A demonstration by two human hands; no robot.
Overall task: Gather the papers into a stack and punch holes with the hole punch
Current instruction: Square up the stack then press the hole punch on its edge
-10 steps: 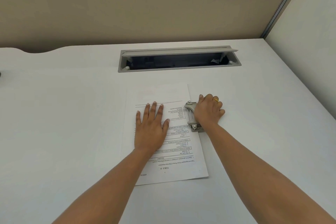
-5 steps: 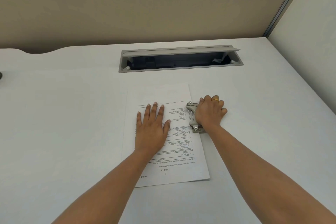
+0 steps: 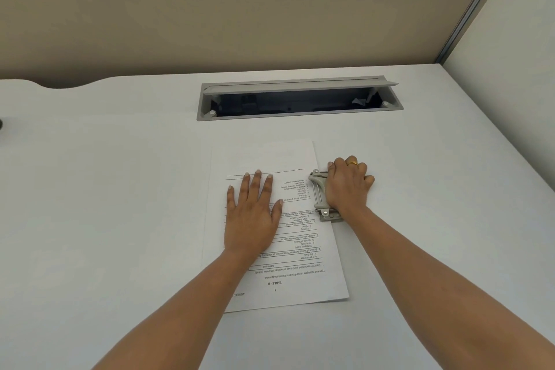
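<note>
The papers lie stacked on the counter, and the left hand rests on them flat with fingers straight, unchanged from a moment ago. At its 3 o'clock the right hand still curls over the hole punch, which sits on the stack's right edge. At 12 o'clock, farther off, the cable hatch stands open

Surfaces in view. The desk has a smooth, matt white top, laminate by its look. The papers are matt white printed sheets, flat and uncreased. The hole punch is grey metal with a dull satin finish and brighter rivets. The far cable-slot frame is matt grey, either plastic or painted metal. The partition is matt beige and cloth-like. The ring is glossy gold-coloured metal.
</note>
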